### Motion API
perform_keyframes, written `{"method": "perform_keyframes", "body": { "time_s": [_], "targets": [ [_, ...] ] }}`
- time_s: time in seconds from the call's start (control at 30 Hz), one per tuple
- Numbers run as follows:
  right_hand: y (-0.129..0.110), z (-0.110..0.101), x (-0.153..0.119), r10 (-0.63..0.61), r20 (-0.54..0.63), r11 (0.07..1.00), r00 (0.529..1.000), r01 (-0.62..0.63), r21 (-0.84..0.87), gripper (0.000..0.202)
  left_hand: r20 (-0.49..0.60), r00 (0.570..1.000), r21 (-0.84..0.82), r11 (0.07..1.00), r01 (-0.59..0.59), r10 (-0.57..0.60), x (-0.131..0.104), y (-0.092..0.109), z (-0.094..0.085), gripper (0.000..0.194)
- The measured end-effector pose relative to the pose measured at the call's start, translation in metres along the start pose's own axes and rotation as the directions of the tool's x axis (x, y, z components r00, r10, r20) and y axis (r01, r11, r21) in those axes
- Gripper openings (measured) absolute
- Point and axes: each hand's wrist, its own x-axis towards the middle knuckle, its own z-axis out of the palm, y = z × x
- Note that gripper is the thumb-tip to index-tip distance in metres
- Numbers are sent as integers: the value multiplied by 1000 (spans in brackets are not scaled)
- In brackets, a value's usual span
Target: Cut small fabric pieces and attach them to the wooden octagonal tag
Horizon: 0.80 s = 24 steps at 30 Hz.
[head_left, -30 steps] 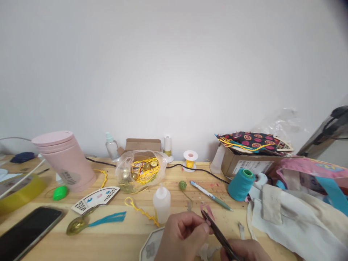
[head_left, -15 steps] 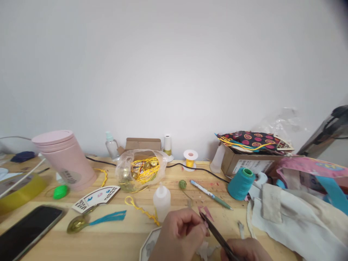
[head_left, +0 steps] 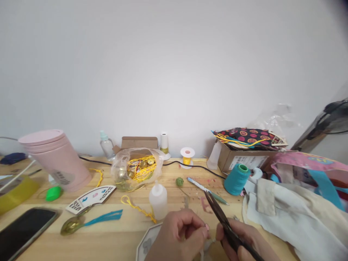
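Note:
My left hand (head_left: 181,235) is closed, with thumb and forefinger pinching a small pink scrap (head_left: 207,227). My right hand (head_left: 244,239) grips a pair of dark scissors (head_left: 219,213), whose narrow blades point up and left and stand slightly apart, clear of the scrap. Partly behind my left hand lies an octagonal pale-rimmed piece (head_left: 141,243) with a grey flower shape. Below both hands are some pale scraps (head_left: 209,248), mostly hidden. A thin pink cut piece (head_left: 206,204) rests on the wooden table just beyond the blades.
A white squeeze bottle (head_left: 158,201) stands before my left hand, beside a yellow braided cord (head_left: 138,208). Rightward are a teal thread cone (head_left: 237,180), pale cloth (head_left: 293,210) and a cardboard box (head_left: 244,161). A pen (head_left: 202,186), pink tumbler (head_left: 58,159) and phone (head_left: 28,230) also lie about.
The scissors have drawn back to the right, away from the pinched scrap, and their blades have parted. My left hand keeps its pinch. The whole view has shifted slightly.

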Motion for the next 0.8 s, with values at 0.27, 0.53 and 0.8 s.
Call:
{"method": "perform_keyframes", "body": {
  "time_s": [0.27,0.53,0.8],
  "targets": [
    [-15,2,3,-87,45,981,995,78,177,54,81,996,-36,999,-41,44,-1,0,5,15],
    [-27,16,3,9,1,999,1000,-9,32,23,126,988,290,956,49,-89,-7,7,2,11],
    [-31,29,12,10,-92,990,996,3,142,22,54,998,200,980,6,-17,-9,-19,-16,16]
  ]
}}
